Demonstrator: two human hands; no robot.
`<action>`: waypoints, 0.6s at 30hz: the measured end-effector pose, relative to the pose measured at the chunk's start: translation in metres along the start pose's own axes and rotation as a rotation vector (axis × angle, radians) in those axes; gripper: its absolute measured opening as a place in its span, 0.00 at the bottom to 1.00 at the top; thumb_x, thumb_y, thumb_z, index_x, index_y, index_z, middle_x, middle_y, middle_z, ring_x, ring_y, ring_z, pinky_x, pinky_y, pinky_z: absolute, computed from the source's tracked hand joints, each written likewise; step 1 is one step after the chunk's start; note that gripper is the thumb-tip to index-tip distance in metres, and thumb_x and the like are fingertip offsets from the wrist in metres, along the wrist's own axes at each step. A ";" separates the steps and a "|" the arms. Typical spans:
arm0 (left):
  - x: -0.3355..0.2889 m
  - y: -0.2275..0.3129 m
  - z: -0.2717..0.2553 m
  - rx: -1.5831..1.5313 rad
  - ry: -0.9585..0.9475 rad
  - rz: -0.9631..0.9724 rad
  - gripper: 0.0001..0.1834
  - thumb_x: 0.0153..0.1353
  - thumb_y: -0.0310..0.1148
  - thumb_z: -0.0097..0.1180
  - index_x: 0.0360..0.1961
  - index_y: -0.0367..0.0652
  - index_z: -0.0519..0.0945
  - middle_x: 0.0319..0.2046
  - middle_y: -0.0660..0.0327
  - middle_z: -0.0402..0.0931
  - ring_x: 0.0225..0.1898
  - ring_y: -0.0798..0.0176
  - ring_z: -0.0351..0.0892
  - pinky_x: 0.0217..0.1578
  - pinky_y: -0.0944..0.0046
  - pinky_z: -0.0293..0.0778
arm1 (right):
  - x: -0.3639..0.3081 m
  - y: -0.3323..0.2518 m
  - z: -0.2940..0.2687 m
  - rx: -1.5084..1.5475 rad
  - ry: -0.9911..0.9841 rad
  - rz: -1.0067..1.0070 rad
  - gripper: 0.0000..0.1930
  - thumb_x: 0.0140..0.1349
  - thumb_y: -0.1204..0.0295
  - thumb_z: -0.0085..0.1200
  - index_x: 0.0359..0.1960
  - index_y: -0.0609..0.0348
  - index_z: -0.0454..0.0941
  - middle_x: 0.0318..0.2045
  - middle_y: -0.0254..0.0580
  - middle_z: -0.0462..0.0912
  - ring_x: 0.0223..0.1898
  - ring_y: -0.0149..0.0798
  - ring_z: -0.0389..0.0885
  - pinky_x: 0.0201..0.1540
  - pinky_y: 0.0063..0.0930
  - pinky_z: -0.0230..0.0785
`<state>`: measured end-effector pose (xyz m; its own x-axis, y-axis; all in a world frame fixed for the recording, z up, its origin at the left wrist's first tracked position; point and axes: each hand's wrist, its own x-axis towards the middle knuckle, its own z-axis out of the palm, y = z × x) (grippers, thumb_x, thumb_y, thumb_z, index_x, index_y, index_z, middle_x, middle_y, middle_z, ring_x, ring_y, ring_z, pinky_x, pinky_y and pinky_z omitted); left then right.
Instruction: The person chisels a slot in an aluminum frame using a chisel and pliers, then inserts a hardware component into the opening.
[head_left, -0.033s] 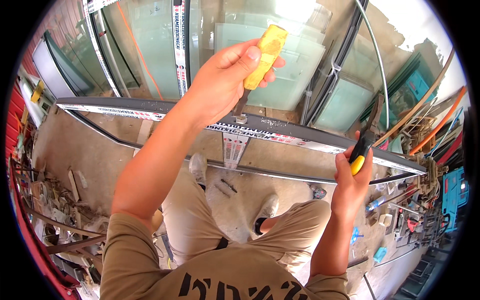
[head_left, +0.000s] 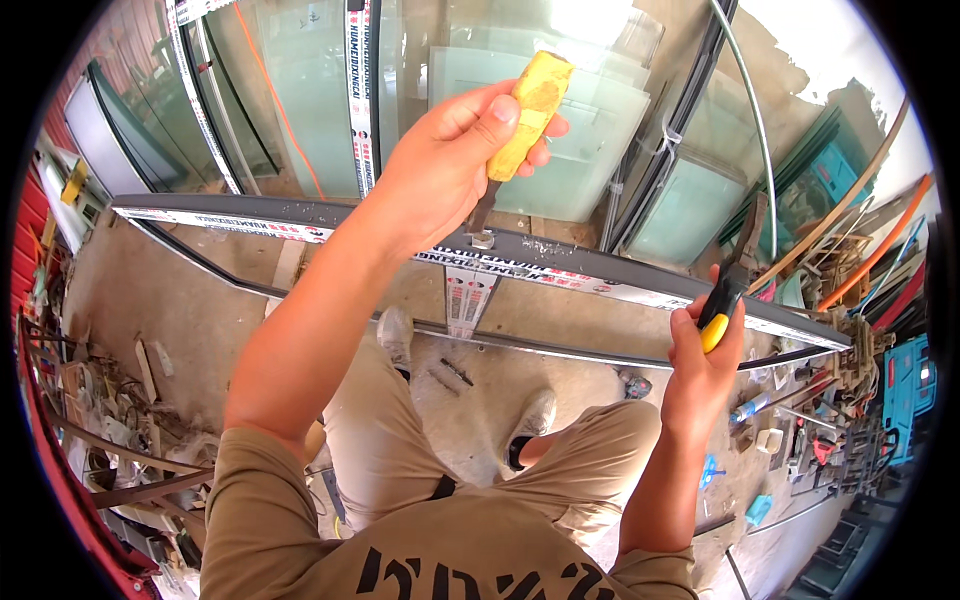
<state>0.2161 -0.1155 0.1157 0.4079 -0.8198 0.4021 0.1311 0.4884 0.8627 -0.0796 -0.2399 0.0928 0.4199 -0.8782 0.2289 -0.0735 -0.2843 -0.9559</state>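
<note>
My left hand (head_left: 470, 130) is closed around the yellow, tape-wrapped handle of a chisel (head_left: 532, 110). Its blade points down, with the tip at a small notch or cut piece on the top face of a dark metal frame (head_left: 580, 262). Pale shavings (head_left: 545, 245) lie on the frame just right of the blade. To the right, my right hand (head_left: 705, 370) grips the black and yellow handle of a hammer (head_left: 718, 325). The hammer's dark head end rises above the frame's right part, apart from the chisel.
Glass sheets (head_left: 440, 180) and tape-covered profiles (head_left: 360, 100) lean beyond the frame. A crossbar (head_left: 470, 300) joins the frame's two long sides. Scrap (head_left: 150, 400) lies at left, loose tools (head_left: 810, 430) at right. A dark pen-like item (head_left: 457, 371) rests between my feet.
</note>
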 end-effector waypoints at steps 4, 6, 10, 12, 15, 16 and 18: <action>-0.003 -0.008 -0.005 -0.025 0.011 0.037 0.33 0.87 0.49 0.43 0.79 0.34 0.68 0.58 0.58 0.81 0.50 0.65 0.76 0.54 0.62 0.74 | 0.001 0.007 0.002 -0.068 0.052 -0.082 0.32 0.68 0.77 0.60 0.75 0.62 0.71 0.37 0.25 0.73 0.30 0.19 0.68 0.28 0.16 0.58; -0.006 -0.012 -0.008 -0.096 -0.030 0.074 0.34 0.87 0.51 0.42 0.78 0.34 0.67 0.56 0.57 0.79 0.50 0.64 0.76 0.55 0.61 0.73 | 0.000 0.006 0.003 -0.069 0.051 -0.076 0.32 0.68 0.77 0.60 0.75 0.63 0.71 0.37 0.25 0.73 0.29 0.19 0.67 0.28 0.16 0.57; -0.018 -0.029 -0.014 -0.197 0.006 0.135 0.33 0.86 0.53 0.41 0.76 0.35 0.68 0.54 0.58 0.77 0.50 0.62 0.75 0.55 0.60 0.72 | -0.008 0.002 0.003 0.013 0.025 0.001 0.30 0.69 0.81 0.62 0.73 0.62 0.72 0.42 0.27 0.73 0.40 0.23 0.69 0.44 0.19 0.65; -0.024 -0.032 -0.019 -0.220 0.029 0.181 0.33 0.85 0.56 0.44 0.71 0.37 0.70 0.50 0.60 0.76 0.48 0.62 0.74 0.54 0.59 0.71 | -0.009 0.004 0.003 -0.004 0.014 0.004 0.30 0.69 0.81 0.62 0.73 0.62 0.72 0.42 0.27 0.73 0.40 0.23 0.70 0.45 0.19 0.65; -0.030 -0.034 -0.024 -0.169 0.040 0.191 0.32 0.83 0.58 0.47 0.67 0.39 0.73 0.47 0.61 0.74 0.46 0.63 0.73 0.53 0.59 0.71 | -0.010 0.003 0.003 -0.019 -0.001 0.006 0.31 0.68 0.81 0.62 0.73 0.62 0.71 0.42 0.27 0.73 0.40 0.23 0.70 0.45 0.18 0.65; -0.032 -0.033 -0.024 -0.173 0.038 0.196 0.32 0.83 0.58 0.47 0.67 0.39 0.73 0.47 0.61 0.74 0.46 0.63 0.73 0.53 0.59 0.71 | -0.010 0.004 0.004 -0.023 0.001 0.001 0.31 0.68 0.81 0.62 0.73 0.62 0.71 0.42 0.27 0.73 0.40 0.23 0.70 0.45 0.18 0.65; -0.036 -0.033 -0.023 -0.172 0.071 0.194 0.31 0.82 0.59 0.49 0.64 0.40 0.74 0.45 0.62 0.73 0.45 0.64 0.72 0.52 0.59 0.70 | -0.009 0.006 0.007 -0.064 0.019 -0.056 0.32 0.68 0.80 0.60 0.75 0.64 0.70 0.39 0.25 0.74 0.30 0.19 0.68 0.29 0.15 0.58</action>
<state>0.2183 -0.0956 0.0654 0.5020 -0.6858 0.5270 0.1932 0.6828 0.7046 -0.0773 -0.2314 0.0839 0.4079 -0.8671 0.2859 -0.1080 -0.3567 -0.9279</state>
